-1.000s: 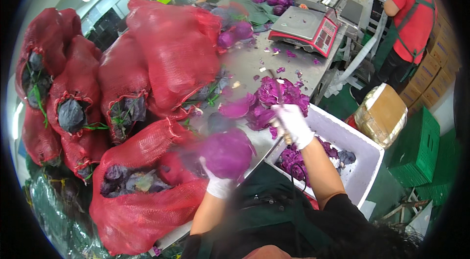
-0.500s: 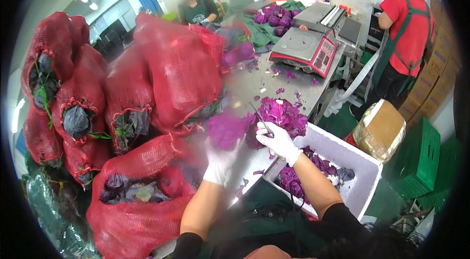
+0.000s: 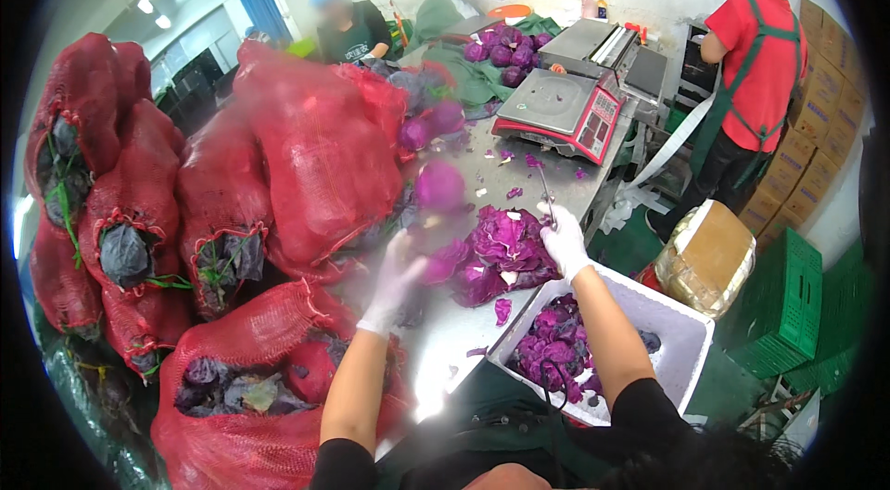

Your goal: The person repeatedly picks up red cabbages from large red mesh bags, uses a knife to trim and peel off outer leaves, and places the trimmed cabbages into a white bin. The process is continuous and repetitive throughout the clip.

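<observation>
My left hand (image 3: 394, 281), in a white glove and slightly smeared, is empty with its fingers apart, beside loose purple leaves (image 3: 447, 260). Just beyond it, a round purple cabbage (image 3: 440, 186) sits on the metal table, apart from my fingers. My right hand (image 3: 564, 240), gloved too, grips a knife (image 3: 545, 184) with its thin blade pointing up and away. Between my hands lies a heap of purple cabbage leaves (image 3: 501, 249). Close under my right forearm, a white bin (image 3: 691, 342) holds more trimmed leaves (image 3: 554, 342).
Red mesh sacks (image 3: 315, 147) of cabbages crowd the left side. A red-edged scale (image 3: 561, 110) stands on the table (image 3: 482, 161), with cabbages (image 3: 505, 50) behind it. Green crates (image 3: 769, 305) and a wrapped box (image 3: 706, 258) stand right. Two people (image 3: 756, 73) (image 3: 348, 26) work farther off.
My left hand has let go of the cabbage, which now rests farther away on the table. The knife in my right hand has moved away from me and slightly right.
</observation>
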Action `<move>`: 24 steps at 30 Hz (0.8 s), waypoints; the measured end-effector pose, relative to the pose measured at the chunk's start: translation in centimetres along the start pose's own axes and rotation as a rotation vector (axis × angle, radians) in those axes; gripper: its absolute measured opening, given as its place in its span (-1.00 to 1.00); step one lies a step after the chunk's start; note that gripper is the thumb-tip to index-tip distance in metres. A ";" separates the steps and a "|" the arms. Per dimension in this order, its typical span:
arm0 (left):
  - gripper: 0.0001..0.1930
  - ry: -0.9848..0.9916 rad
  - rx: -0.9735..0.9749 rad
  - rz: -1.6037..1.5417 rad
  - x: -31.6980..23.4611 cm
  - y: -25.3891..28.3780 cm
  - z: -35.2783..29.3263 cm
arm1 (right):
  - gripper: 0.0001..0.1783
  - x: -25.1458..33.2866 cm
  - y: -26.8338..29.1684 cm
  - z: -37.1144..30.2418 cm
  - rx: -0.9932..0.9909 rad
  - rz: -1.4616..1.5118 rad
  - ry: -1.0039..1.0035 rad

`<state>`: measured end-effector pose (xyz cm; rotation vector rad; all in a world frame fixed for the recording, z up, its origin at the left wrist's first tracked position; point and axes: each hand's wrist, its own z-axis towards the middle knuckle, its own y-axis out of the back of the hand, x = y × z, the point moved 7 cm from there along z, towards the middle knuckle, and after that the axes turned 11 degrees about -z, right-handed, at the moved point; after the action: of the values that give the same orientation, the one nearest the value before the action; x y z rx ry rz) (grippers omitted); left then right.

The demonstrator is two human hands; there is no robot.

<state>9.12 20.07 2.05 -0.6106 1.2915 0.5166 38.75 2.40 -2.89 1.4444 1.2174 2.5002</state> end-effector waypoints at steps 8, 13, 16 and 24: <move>0.29 -0.015 0.089 0.888 8.4 -0.4 1.7 | -0.58 -5.3 -10.3 5.4 0.290 0.032 -0.010; 0.01 -0.219 0.140 0.621 6.2 -10.9 2.3 | -0.51 -1.1 -6.9 0.9 0.462 0.101 0.025; -0.04 -0.267 0.234 0.639 6.9 -16.0 0.9 | -0.40 -2.2 -0.4 -2.8 0.390 0.127 -0.167; -0.21 -0.207 0.565 0.433 1.4 -19.1 -8.2 | -0.59 -18.5 18.2 -22.5 -0.240 -0.179 -0.494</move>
<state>16.15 0.49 1.75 0.1952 1.2961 0.5185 39.16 -30.91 -11.22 1.6599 0.8770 1.9275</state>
